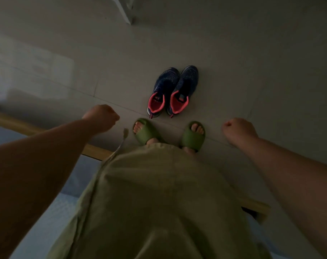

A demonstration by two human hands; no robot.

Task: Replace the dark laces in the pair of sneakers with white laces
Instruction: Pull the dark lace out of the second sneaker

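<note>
A: Nearest the cam?
B: Loose olive-green fabric garment (159, 202), fills the near centre. A thin drawstring w/ frayed end (124, 133) hangs off its left side.

A: Hands?
B: Both bare, arms stretched fwd over the floor. Left hand (101, 116) left of centre, fingers curled into a fist, nothing seen in the grip. Right hand (237, 129) on the right, same: fingers curled tight, holding nothing visible.

A: Feet?
B: In green foam open-toe slides (193, 136), toes pointing far, standing on the pale glossy tiled floor (252, 71).

A: The sneakers?
B: Pair of dark blue mesh sneakers w/ coral-pink lining (173, 90), side by side on the floor, just beyond the slides, toes pointing away, heels near. Between the two hands, touching neither. Laces too dark & small to make out.

A: Anything else?
B: Light wooden edge (95, 151) runs diag. near left, bluish surface (46, 212) beneath it. White furniture piece (128, 10) at far top centre. Lighting dim.
</note>
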